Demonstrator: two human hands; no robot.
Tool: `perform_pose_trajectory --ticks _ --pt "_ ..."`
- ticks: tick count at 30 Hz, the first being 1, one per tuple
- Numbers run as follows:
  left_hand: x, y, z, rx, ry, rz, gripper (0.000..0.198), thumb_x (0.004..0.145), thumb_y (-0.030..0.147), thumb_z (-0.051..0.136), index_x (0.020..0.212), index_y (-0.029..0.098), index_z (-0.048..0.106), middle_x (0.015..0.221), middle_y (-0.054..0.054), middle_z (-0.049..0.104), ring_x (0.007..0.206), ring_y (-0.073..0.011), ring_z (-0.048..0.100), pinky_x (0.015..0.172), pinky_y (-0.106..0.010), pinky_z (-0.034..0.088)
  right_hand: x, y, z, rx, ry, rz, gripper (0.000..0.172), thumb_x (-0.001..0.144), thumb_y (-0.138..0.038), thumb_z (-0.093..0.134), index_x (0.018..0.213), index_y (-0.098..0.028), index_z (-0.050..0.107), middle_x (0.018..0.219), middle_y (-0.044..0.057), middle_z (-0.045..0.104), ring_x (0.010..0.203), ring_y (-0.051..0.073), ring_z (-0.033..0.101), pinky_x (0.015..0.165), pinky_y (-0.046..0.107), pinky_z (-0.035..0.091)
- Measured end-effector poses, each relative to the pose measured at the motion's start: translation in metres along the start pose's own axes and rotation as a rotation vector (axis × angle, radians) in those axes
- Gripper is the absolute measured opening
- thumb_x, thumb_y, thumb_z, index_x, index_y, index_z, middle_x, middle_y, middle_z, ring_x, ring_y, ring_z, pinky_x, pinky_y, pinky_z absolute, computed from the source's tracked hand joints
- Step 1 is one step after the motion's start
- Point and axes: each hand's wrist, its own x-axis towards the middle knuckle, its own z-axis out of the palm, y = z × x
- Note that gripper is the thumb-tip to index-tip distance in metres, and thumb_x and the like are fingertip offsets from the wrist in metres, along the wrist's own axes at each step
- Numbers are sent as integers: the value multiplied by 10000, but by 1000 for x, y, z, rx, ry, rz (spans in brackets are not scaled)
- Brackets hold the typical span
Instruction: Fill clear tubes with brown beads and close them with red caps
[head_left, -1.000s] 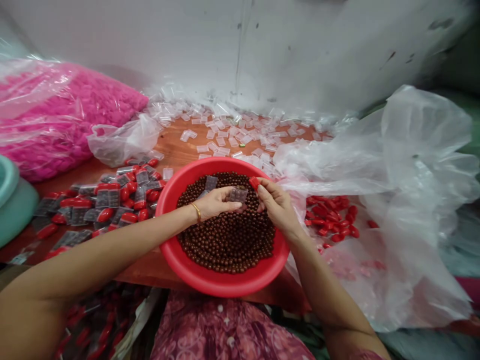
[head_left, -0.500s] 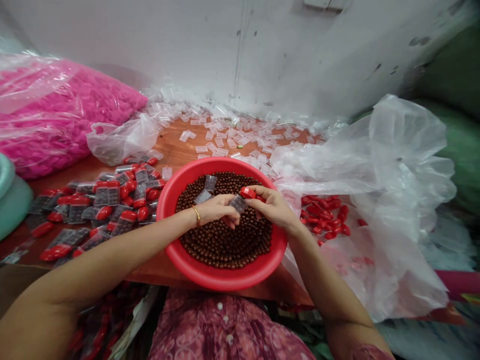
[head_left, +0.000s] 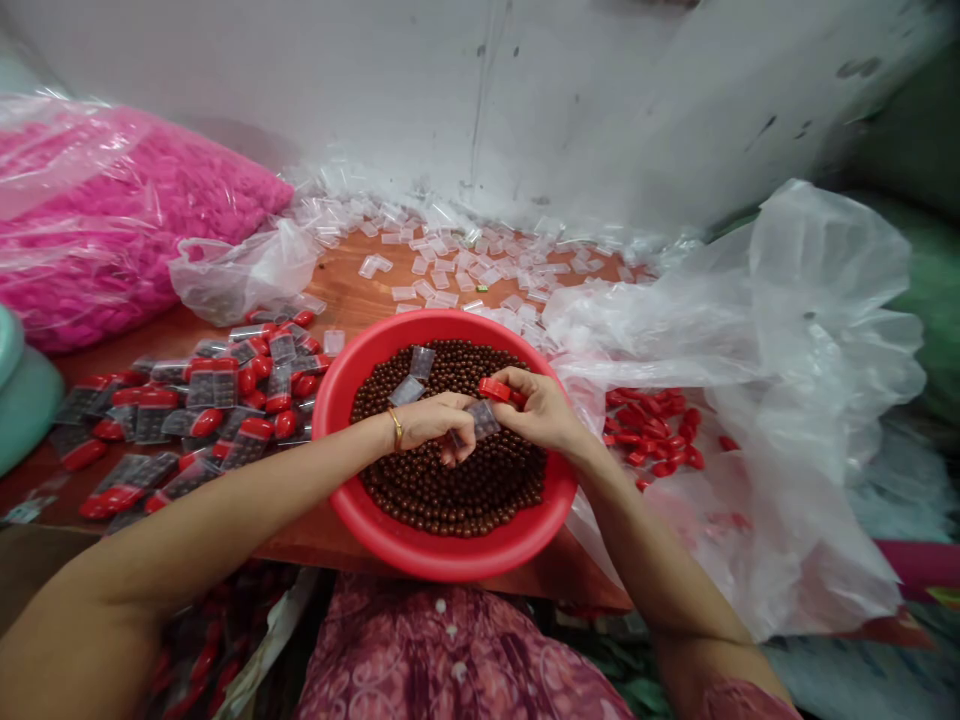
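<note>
My left hand (head_left: 435,422), a gold bangle at its wrist, is closed on a small clear plastic box (head_left: 484,419) with dark contents showing inside. Beside it, my right hand (head_left: 546,410) pinches a red cap (head_left: 493,388) just above the box's right end; a second red piece seems to sit under its fingers. Both hands are over a red basin (head_left: 450,566) full of shiny brown beads (head_left: 457,505). Two more clear boxes, one the upper box (head_left: 421,362), lie on the beads behind my left hand.
Red-capped boxes (head_left: 214,390) are heaped left of the basin. Loose clear boxes (head_left: 442,280) spread along the wall. Red caps (head_left: 652,430) lie at the right by crumpled plastic sheeting (head_left: 810,330). A bag of pink pieces (head_left: 120,220) and a teal container (head_left: 26,390) stand left.
The clear box in my left hand has turned and shows more of its face, slightly lower. The red cap in my right hand has tilted a little. The camera view has shifted slightly.
</note>
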Motion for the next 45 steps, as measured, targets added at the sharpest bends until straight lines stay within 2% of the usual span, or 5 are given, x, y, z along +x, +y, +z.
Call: perform_pose_trajectory --ticks 5,17,25,35,45 --pt "0 2 -1 -62 7 69 224 493 210 519 690 166 420 469 15 557 394 -82 479 359 -153 398 -4 4 -2 -63 174 13 164 660 -270 572 794 -177 592 676 -17 583 587 101 489 571 231 413" --pt "-3 4 -2 21 22 10 191 492 185 473 677 168 429 418 29 525 334 -83 446 308 -142 316 -3 -5 2 -48 72 6 146 675 -315 609 670 -182 550 640 -15 543 605 104 479 601 236 427" --pt "-2 4 4 128 124 170 224 631 227 618 766 163 451 481 81 493 372 -58 446 381 -162 374 -19 -9 1 87 34 195 459 850 -504 452 1172 -203 579 657 -14 538 455 98 443 407 238 406" --pt "-4 -2 8 373 345 241 99 619 145 534 669 169 452 484 84 449 420 -70 430 423 -184 333 -26 -5 12 -171 35 -59 400 905 -378 431 1228 -216 601 1266 42 598 1159 228 561 1036 427 422" --pt "-2 -5 11 436 320 263 93 569 118 479 580 174 405 482 70 401 463 -70 366 444 -194 260 -28 -5 8 -302 6 -121 395 864 -399 455 1125 -196 671 966 80 717 843 236 671 791 371 535"
